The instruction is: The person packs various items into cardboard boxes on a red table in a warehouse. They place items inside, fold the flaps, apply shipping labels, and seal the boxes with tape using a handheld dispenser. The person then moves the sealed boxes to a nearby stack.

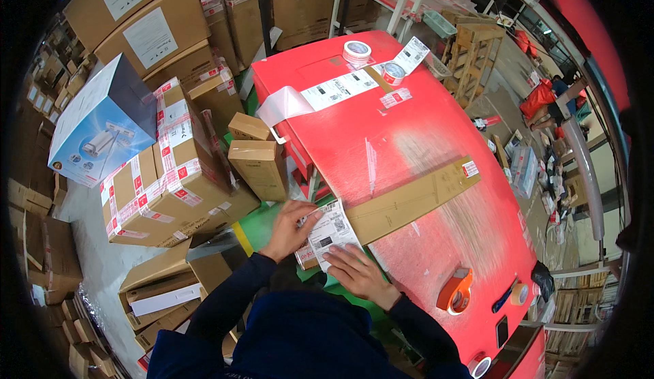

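Note:
A long, narrow cardboard box (409,200) lies across the red tabletop (352,149), its near end reaching past the table's edge. On that end is a white printed label (329,228). My left hand (294,228) is at the label's upper left, thumb and fingers together at its edge; whether it pinches the label cannot be made out. My right hand (360,274) rests on the label's lower part with fingers stretched out and slightly spread. Another small white-and-red patterned package (305,257) shows partly beneath the label.
An orange tape dispenser (454,292), a phone (502,332) and tape rolls (519,294) lie at the table's right. A strip of labels (340,90) runs along the far side. Taped cartons (179,174) and an open carton (163,297) stand left.

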A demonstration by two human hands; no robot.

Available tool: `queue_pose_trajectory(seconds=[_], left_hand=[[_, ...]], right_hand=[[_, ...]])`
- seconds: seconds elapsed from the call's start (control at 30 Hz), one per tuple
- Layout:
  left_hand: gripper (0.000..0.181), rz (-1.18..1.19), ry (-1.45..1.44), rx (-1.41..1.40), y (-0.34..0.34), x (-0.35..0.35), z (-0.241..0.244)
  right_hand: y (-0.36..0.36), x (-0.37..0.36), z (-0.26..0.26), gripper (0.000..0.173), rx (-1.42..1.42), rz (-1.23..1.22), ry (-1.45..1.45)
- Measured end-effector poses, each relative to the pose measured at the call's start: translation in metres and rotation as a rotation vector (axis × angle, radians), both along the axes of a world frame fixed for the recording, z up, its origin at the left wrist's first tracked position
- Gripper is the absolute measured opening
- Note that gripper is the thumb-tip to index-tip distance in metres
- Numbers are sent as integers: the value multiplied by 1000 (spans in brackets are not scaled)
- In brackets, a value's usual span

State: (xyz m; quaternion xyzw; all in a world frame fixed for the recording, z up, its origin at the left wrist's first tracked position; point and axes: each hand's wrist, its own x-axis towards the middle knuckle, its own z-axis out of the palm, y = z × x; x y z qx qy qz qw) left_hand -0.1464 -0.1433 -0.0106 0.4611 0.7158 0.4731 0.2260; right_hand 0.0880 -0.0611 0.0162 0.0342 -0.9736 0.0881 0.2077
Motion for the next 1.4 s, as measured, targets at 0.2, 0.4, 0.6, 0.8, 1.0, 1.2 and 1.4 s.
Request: queue_pose_trajectory(seconds=[0.2,0.4,0.6,0.8,1.0,1.2,1.4], left_hand=[[28,331,299,3,-10,-7,-10],[30,-403,541,60,-35,30,17],[107,-388,497,-251,41,63,33],[120,-464,604,-404,-12,43,44],[116,-519,-477,-337,-16,54,44],[112,-508,-794,-155,19,115,20],[109,-421,-276,43,18,108,49]], right_hand=[[-21,-20,-6,56,-304,-64,-76],[37,7,-6,78,-306,-581,-365],[66,24,-15,77,-462,-764,-102],[55,30,-36,70,-667,-892,313],[-78,36,-65,90,-1923,-618,533],[-68,67,-88,83,-2311,-200,458],[88,114,0,62,-2259,-483,699]])
